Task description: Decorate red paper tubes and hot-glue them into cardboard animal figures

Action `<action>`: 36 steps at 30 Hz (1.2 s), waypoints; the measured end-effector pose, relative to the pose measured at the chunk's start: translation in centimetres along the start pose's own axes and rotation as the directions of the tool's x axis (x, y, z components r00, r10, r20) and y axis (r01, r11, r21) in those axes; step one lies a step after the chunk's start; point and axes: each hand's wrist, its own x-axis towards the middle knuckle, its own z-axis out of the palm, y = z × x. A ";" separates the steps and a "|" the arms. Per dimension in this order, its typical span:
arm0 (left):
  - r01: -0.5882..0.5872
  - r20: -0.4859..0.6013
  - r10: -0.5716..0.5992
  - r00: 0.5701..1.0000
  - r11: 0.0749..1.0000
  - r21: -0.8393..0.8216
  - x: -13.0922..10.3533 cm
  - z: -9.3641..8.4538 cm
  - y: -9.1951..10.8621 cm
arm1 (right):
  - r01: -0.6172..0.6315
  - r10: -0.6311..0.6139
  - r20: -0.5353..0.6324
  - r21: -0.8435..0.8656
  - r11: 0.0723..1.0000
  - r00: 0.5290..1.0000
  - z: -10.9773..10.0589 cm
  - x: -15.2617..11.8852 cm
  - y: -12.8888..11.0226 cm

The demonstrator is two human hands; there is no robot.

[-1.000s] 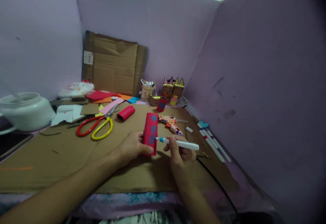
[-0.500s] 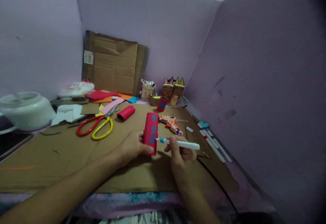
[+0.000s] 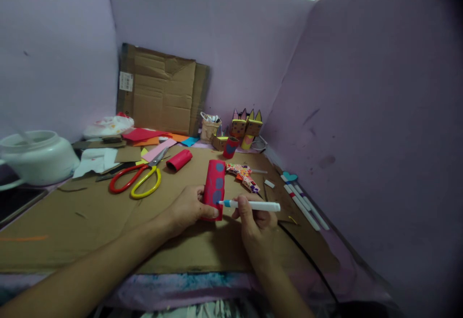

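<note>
My left hand (image 3: 191,207) grips the lower end of a red paper-covered tube (image 3: 210,183), thumb across its front. Three blue-grey spots run in a column down the tube. Held in my right hand (image 3: 253,214) is a white marker (image 3: 262,206) with a blue band near its tip. The tip touches the tube at the lower edge of the lowest spot. Just beyond the marker lies a glue gun (image 3: 246,174) covered in a colourful pattern. A second red tube (image 3: 179,160) rests on its side behind my left hand.
Scissors (image 3: 145,188) with red and yellow handles lie at left, near paper scraps (image 3: 97,160) and a white pot (image 3: 39,156). Several markers (image 3: 302,202) line the right side. Small crafted figures (image 3: 238,127) stand at the back. A black cable (image 3: 307,258) crosses the cardboard (image 3: 108,241) at right.
My right hand has moved slightly left and down, bringing the marker tip from the right side of the lowest spot to its lower edge. My left hand keeps its hold on the tube.
</note>
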 end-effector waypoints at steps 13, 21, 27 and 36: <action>-0.008 0.016 0.008 1.000 1.000 0.000 0.0 -0.1 0.0 | -0.003 0.004 0.052 -0.035 0.999 0.999 -0.1 -0.2 0.1; 0.002 0.009 -0.002 1.000 1.000 -0.004 -0.1 0.0 0.2 | 0.011 -0.011 0.029 0.012 1.000 1.000 0.0 -0.1 0.2; 0.001 -0.008 -0.001 1.000 1.000 -0.008 -0.1 0.0 0.1 | -0.012 0.010 0.049 0.032 0.999 0.999 -0.1 -0.3 0.3; -0.037 -0.046 0.038 0.998 0.999 0.012 0.1 -0.1 0.0 | -0.060 0.074 -0.103 0.138 0.989 0.992 0.1 0.4 1.6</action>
